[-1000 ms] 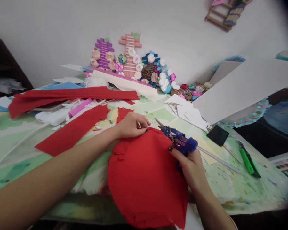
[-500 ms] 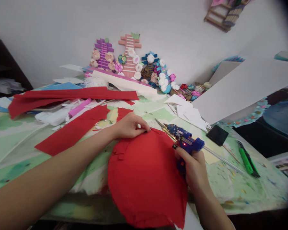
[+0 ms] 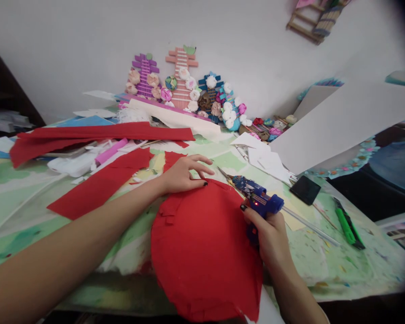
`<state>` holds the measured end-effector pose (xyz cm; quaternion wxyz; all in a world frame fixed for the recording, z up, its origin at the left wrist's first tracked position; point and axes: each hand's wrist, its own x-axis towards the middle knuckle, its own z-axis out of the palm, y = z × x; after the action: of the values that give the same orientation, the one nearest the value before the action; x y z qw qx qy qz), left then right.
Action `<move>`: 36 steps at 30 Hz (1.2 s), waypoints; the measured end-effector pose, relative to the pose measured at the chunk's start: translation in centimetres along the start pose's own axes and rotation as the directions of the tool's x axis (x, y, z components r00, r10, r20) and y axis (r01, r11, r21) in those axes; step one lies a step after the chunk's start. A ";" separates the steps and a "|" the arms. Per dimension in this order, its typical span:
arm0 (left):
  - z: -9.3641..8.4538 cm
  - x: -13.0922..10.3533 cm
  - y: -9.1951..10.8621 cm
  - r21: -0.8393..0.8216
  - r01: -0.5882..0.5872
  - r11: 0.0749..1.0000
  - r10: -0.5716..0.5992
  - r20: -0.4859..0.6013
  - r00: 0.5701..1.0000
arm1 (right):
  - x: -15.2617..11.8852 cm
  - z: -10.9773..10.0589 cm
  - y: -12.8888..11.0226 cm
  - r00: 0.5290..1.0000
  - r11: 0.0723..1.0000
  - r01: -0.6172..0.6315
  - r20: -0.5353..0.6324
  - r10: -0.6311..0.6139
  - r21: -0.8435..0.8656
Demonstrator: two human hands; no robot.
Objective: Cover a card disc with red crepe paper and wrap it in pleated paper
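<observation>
A round red piece [image 3: 207, 252] with folded, overlapping edges lies at the table's front edge. My left hand [image 3: 185, 174] rests at its top edge, fingers apart, the thumb touching the red rim. In my right hand [image 3: 268, 229] is a blue glue gun [image 3: 261, 200], its small red light on and a clear glue stick [image 3: 310, 226] coming out of its back. The gun's nozzle points to the upper left, just past the red piece's upper right edge. Partly behind the nozzle lie scissors [image 3: 224, 173].
Red strips [image 3: 104, 186] and a pink roll [image 3: 111, 152] lie at the left. A black square object [image 3: 305, 190] and a green cutter [image 3: 346, 225] are at the right. Flower-decorated pieces [image 3: 182, 81] lean on the wall. White boards [image 3: 337, 130] stand at the back right.
The fingers of my left hand have spread and lifted off the red rim, where they were pinched together. My right hand and the glue gun have shifted slightly left.
</observation>
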<state>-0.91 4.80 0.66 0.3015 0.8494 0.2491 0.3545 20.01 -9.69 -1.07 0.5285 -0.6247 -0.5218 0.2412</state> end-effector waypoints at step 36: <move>1.5 0.8 -1.5 -0.511 0.519 0.685 -0.600 0.008 0.800 | 1.0 2.6 -2.6 0.926 0.989 0.100 0.374 -0.052 -0.111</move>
<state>0.38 5.82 -0.88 0.5785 0.5960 0.4225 0.3628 17.09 -8.00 0.72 0.3886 -0.5800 -0.6502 0.2997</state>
